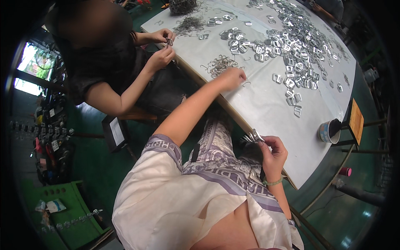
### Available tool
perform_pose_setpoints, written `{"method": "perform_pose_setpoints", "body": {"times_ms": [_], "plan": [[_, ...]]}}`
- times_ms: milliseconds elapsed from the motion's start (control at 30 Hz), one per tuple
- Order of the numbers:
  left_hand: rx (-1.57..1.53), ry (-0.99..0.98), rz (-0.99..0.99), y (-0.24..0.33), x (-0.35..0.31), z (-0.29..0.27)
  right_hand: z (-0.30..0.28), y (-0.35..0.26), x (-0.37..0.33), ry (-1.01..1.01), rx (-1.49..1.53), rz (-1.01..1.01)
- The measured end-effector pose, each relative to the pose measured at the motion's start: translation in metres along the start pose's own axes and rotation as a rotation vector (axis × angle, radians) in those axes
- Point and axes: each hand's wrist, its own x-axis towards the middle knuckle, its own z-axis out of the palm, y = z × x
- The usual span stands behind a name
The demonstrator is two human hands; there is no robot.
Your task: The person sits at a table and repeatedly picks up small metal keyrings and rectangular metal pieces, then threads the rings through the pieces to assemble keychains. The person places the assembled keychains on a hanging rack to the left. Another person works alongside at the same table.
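At the near edge of the white table [266, 108], your right hand [273, 152] pinches a metal buckle [255, 136] while your left hand [231, 78] closes its fingertips on a wire hook [245, 83] beside the wire pile [221, 64]

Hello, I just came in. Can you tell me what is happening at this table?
A person sits at a table covered with a pale sheet. The left hand reaches onto it, at a small pile of thin wire hooks. The right hand holds a small metal buckle at the table's near edge. Many shiny metal buckles lie spread over the far side. To the left, another person's hands hold a similar small metal piece.
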Motion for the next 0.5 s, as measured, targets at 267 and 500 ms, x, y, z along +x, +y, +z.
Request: {"method": "perform_pose_setpoints", "body": {"times_ms": [267,500], "plan": [[0.633,0.169,0.388,0.033,-0.041,0.041,-0.002,0.002,-0.003,0.006,0.005,0.019],[0.620,0.113,0.359,0.039,-0.037,0.040,0.000,0.008,-0.003,0.018,0.058,0.016]]}}
